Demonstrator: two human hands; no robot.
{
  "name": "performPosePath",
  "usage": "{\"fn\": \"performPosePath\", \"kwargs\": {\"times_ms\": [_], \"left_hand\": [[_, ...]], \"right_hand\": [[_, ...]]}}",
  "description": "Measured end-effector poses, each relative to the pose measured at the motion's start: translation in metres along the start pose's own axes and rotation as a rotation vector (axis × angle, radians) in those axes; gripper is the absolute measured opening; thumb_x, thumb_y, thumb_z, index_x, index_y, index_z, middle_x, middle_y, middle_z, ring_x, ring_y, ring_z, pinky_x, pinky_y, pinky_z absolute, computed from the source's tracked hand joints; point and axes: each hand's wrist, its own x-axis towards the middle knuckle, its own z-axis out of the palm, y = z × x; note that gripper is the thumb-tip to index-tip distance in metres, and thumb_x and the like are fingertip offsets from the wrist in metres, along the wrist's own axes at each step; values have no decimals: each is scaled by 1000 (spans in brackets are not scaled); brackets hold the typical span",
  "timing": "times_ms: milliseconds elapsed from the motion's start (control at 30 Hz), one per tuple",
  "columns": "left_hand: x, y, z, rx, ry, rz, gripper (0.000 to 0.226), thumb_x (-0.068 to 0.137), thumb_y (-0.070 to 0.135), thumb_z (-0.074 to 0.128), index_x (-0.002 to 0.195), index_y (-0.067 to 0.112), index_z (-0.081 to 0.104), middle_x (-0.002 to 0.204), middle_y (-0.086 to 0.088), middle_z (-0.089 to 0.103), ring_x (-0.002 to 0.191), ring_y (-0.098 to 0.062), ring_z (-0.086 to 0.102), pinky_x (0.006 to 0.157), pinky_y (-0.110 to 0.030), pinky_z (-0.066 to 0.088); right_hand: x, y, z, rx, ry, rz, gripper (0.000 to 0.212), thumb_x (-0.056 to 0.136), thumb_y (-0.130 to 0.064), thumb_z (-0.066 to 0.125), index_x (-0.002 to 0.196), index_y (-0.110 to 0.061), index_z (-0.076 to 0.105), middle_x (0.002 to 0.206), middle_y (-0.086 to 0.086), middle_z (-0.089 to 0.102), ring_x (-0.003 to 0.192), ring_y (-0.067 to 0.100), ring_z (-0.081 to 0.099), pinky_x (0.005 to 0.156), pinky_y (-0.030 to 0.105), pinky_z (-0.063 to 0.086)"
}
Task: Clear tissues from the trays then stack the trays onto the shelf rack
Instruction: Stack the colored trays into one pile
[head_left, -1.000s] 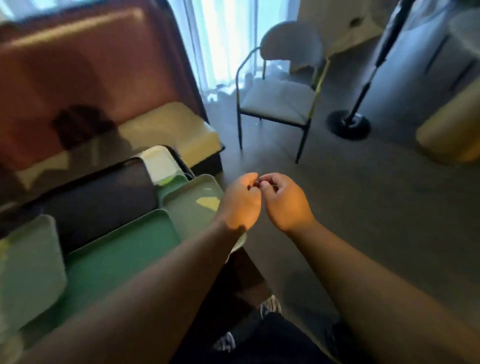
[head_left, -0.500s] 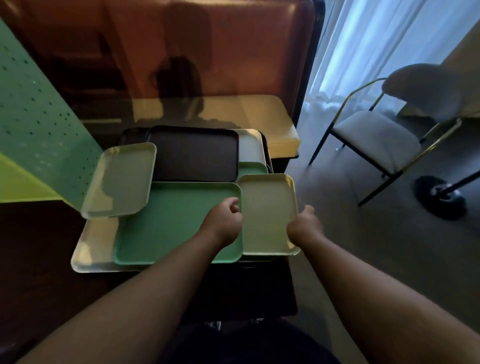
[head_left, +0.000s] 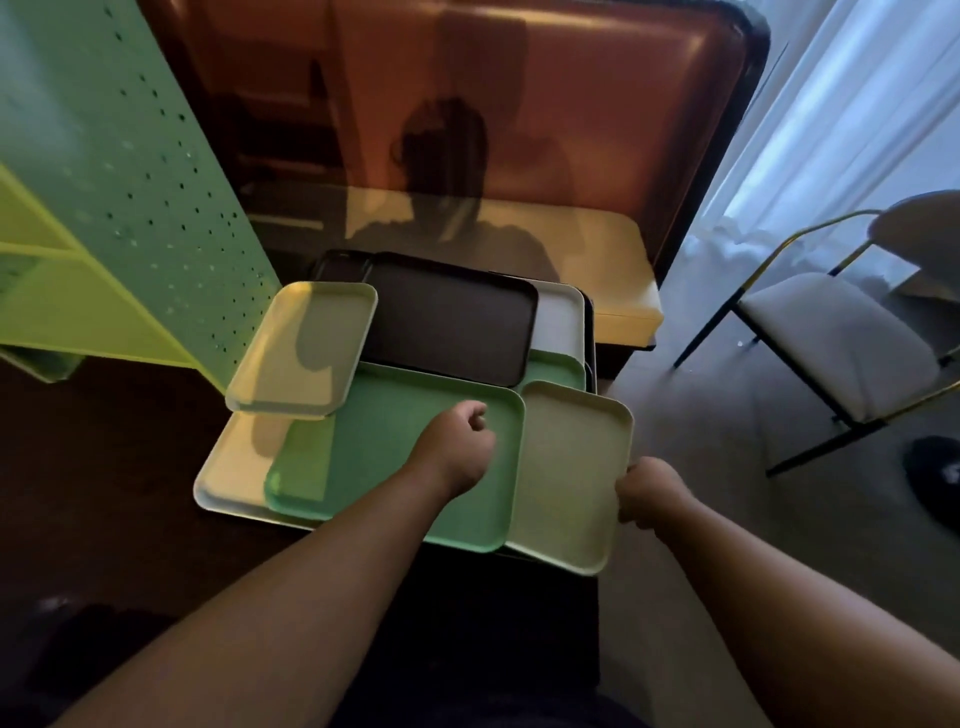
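Several trays lie overlapped on a dark desk (head_left: 104, 493): a green tray (head_left: 395, 467) in the middle, a pale tray (head_left: 566, 467) at its right overhanging the desk's right edge, a black tray (head_left: 447, 317) behind, a cream tray (head_left: 304, 348) tilted at the left on top of the others, and a white tray (head_left: 228, 473) underneath at the near left. No tissues show on any of them, so the clearing looks done and the stacking is what remains. The green rack (head_left: 130, 171) stands at the far left.

The right hand (head_left: 652, 493) is curled closed on the right rim of the pale tray, near its near corner. The left hand (head_left: 457, 447) is a loose fist over the green tray, close to the pale tray's left rim; whether it touches or grips anything, I cannot tell.

The risks, as I judge them: the pale tray is held at one side only, so lifting it now could tip it and let it slip off toward the floor. Its left rim sits against the green tray, so a drag could shift the pile. The tilted cream tray is perched loosely and any jolt may send it sliding
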Motion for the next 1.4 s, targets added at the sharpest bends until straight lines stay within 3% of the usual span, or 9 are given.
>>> {"fn": "performPosePath", "kwargs": {"times_ms": [167, 300, 500, 633, 767, 867, 1067, 1300, 1400], "left_hand": [[30, -2, -46, -3, 40, 60, 40, 91, 8, 53, 131, 10, 58, 119, -6, 66, 94, -16, 59, 79, -23, 44], [59, -5, -91, -7, 151, 157, 37, 90, 8, 53, 127, 9, 59, 117, -8, 64, 98, -17, 59, 85, -27, 47], [78, -20, -155, -124, 492, 412, 23, 95, 17, 48, 114, 9, 57, 108, -6, 56, 94, -17, 54, 83, -31, 49], [80, -43, -193, -223, 608, 413, 24, 95, 20, 45, 115, 8, 54, 107, -3, 53, 96, -17, 52, 83, -28, 46], [80, -71, -217, -164, 473, 360, 30, 90, 15, 51, 120, 9, 52, 112, -5, 55, 105, -23, 56, 94, -41, 50], [79, -89, -225, -98, 352, 270, 39, 90, 6, 54, 129, 10, 50, 118, -3, 54, 112, -18, 53, 99, -32, 46], [77, -118, -232, 47, 294, 226, 44, 88, 3, 55, 131, 11, 49, 120, -5, 54, 114, -17, 50, 99, -32, 44], [74, -112, -227, 94, 220, 276, 43, 87, 4, 56, 129, 10, 52, 117, -3, 55, 112, -16, 52, 92, -24, 40], [73, -101, -225, 96, 244, 313, 43, 87, 4, 56, 129, 8, 52, 119, -5, 55, 113, -17, 51, 95, -26, 41]], "right_hand": [[-15, -25, -46, 215, 420, -63, 20, 94, -26, 40, 104, -15, 54, 95, 9, 59, 80, 28, 58, 68, 40, 47], [-29, -86, -81, 410, 538, -96, 28, 94, -20, 40, 112, -7, 56, 102, 13, 63, 86, 29, 58, 71, 37, 41], [-42, -214, -19, 607, 421, -214, 23, 96, -12, 39, 108, -8, 58, 98, 12, 61, 91, 28, 55, 76, 37, 42], [-43, -279, 51, 558, 334, -244, 25, 97, -10, 39, 116, -9, 55, 101, 9, 56, 95, 30, 56, 75, 34, 37], [-47, -316, 102, 440, 234, -180, 32, 98, -14, 39, 128, -8, 48, 111, 7, 49, 98, 23, 48, 83, 36, 40], [-47, -331, 123, 392, 171, -140, 31, 98, -11, 38, 127, -4, 46, 115, 13, 52, 101, 28, 53, 82, 38, 43], [-57, -346, 150, 271, 75, -110, 43, 94, -12, 49, 137, -7, 45, 135, 16, 47, 120, 37, 53, 104, 52, 48], [-69, -344, 161, 276, -36, -234, 34, 98, -13, 47, 132, -14, 47, 110, 5, 61, 98, 27, 61, 87, 46, 56], [-69, -339, 142, 383, -16, -263, 38, 100, -8, 44, 137, -14, 46, 112, 6, 60, 98, 25, 59, 84, 43, 54]]}}
